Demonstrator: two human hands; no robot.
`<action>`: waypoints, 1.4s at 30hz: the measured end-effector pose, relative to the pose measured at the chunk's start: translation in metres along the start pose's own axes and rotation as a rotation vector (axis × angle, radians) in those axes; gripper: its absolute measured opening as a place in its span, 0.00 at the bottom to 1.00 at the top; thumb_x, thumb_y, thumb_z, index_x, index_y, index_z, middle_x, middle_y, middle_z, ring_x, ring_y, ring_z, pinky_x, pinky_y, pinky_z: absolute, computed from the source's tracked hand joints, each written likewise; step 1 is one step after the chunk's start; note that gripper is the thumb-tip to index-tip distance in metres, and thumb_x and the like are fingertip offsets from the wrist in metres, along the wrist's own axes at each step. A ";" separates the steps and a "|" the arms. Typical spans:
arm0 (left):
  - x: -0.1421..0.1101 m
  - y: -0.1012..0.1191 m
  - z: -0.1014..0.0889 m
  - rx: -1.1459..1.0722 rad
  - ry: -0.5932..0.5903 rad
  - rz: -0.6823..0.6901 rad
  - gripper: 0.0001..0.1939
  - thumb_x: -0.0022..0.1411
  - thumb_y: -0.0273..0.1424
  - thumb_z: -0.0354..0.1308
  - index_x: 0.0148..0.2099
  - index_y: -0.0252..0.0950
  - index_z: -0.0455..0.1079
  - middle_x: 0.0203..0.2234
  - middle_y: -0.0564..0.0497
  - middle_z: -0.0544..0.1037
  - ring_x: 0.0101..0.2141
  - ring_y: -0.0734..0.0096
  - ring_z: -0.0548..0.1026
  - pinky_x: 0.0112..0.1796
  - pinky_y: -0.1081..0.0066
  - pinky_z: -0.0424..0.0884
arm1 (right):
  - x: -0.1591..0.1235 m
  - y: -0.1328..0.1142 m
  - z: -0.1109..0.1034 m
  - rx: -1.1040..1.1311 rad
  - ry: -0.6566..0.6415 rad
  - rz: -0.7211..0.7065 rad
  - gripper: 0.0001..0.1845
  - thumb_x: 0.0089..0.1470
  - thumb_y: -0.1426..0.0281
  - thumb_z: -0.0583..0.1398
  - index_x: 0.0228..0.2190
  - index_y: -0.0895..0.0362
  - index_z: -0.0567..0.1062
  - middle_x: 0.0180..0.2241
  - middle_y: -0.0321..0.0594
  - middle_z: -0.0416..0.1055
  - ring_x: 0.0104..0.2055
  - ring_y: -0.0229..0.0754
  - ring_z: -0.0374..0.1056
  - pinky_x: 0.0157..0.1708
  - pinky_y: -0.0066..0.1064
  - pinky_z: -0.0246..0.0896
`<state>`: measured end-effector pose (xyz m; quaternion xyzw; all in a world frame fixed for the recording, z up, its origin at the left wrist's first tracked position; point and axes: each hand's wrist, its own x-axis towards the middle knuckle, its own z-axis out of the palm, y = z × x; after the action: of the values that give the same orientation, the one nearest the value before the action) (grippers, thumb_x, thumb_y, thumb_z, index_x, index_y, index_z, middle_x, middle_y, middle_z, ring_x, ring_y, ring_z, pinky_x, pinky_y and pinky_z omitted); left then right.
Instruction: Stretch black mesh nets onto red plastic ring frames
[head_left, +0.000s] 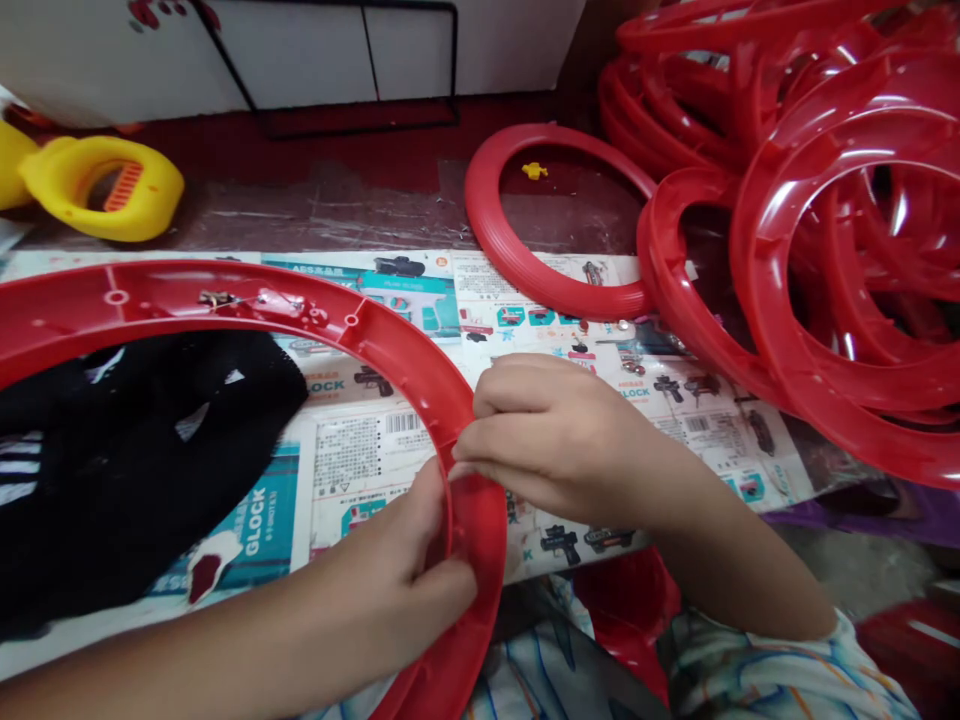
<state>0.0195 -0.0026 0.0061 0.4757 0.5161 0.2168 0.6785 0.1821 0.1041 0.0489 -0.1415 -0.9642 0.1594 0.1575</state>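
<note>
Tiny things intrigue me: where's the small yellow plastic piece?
The yellow piece lies right of top centre in the head view, encircled by the ribbed red plastic ring.

The table [360, 200] has a dark red top, scuffed and wrinkled like film, with a dull sheen of light. Printed card [341, 385] covers its near part. Along the table's back stands a white panel [517, 45], wall or box unclear, with red marks at upper left. A black wire frame [454, 60] stands before it. Beyond the table's near right corner, grey floor [874, 580] shows, blurred.
</note>
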 end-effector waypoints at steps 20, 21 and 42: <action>0.008 0.013 0.010 -0.682 0.139 -0.204 0.18 0.59 0.39 0.60 0.50 0.43 0.62 0.27 0.58 0.71 0.23 0.74 0.72 0.24 0.75 0.70 | 0.008 0.002 0.003 0.215 -0.123 0.196 0.11 0.53 0.76 0.60 0.20 0.61 0.74 0.21 0.32 0.64 0.25 0.32 0.59 0.28 0.26 0.51; 0.011 0.013 0.010 -0.662 0.177 -0.160 0.17 0.59 0.38 0.60 0.48 0.42 0.62 0.27 0.57 0.72 0.24 0.74 0.73 0.25 0.75 0.70 | 0.009 0.001 0.004 0.195 -0.145 0.203 0.11 0.53 0.76 0.60 0.20 0.60 0.73 0.21 0.32 0.64 0.25 0.33 0.59 0.28 0.26 0.51; 0.009 -0.003 0.009 -0.418 0.014 -0.041 0.13 0.60 0.27 0.56 0.46 0.39 0.59 0.33 0.55 0.71 0.31 0.75 0.70 0.31 0.76 0.66 | 0.002 0.009 0.006 -0.119 -0.054 0.009 0.14 0.61 0.76 0.53 0.26 0.61 0.73 0.28 0.39 0.68 0.32 0.37 0.60 0.33 0.30 0.53</action>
<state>0.0304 -0.0010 -0.0006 0.3123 0.4741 0.3084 0.7633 0.1801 0.1109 0.0404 -0.1505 -0.9753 0.1065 0.1219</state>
